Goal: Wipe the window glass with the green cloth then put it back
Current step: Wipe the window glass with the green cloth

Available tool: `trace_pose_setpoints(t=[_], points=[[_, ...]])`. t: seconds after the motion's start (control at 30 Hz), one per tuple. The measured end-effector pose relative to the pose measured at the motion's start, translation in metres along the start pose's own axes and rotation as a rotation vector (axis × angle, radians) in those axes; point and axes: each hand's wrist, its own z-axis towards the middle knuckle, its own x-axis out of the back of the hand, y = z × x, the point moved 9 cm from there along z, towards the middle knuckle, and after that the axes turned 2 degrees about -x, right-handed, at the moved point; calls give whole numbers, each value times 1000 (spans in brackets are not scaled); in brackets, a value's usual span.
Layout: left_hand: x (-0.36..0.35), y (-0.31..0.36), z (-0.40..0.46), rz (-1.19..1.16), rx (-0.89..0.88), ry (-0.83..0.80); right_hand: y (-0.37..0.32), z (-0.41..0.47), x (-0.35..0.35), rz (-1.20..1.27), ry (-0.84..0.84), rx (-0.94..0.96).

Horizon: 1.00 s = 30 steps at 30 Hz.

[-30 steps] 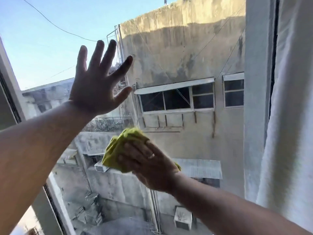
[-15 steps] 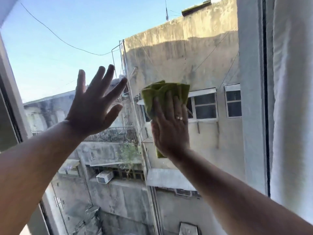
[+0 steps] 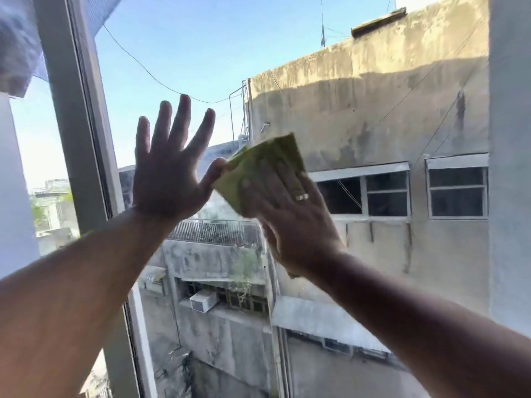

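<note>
Head view: right hand (image 3: 290,214) presses a folded, yellow-green cloth (image 3: 258,168) flat on glass (image 3: 178,47); left hand (image 3: 169,173) splayed.

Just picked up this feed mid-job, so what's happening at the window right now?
A person is wiping the window glass. The right hand presses the green cloth flat against the pane. The left hand is spread open beside it, its thumb touching the cloth's edge. The cloth has not been put back.
</note>
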Motion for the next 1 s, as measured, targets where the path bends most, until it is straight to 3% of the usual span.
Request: trace_pose_setpoints(t=[0.07,0.13,0.2,0.33,0.43,0.47,0.57,0.63,0.7,0.83,0.93,1.0], points=[[2,0,0,-11,-7,-15,-61,-39,-20,14,-141,361],[3,0,1,-24,-2,-35,-70,-80,-24,-41,-235,582],[2,1,1,-15,7,-49,-37,-86,-20,-103,-255,579],[0,0,0,-2,7,-52,45,-28,15,-27,-58,190],[-1,-1,1,6,1,-53,25,-5,13,8,18,35],[-2,-1,1,4,-3,-54,-3,-9,4,34,-6,91],[-2,-3,1,-13,-17,-67,-91,-65,-28,25,-168,521],[-2,-3,0,-21,-12,-71,-76,-94,-31,-32,-185,624],[-3,-4,0,-14,-8,-63,-9,-89,-12,-28,-144,471],[-4,-3,0,-7,-6,-50,152,-49,47,-95,-34,-41],[-5,-2,1,-4,-12,-39,152,-24,54,-126,72,-275],[-7,-2,-1,3,-17,-46,93,-31,25,-96,27,-171]])
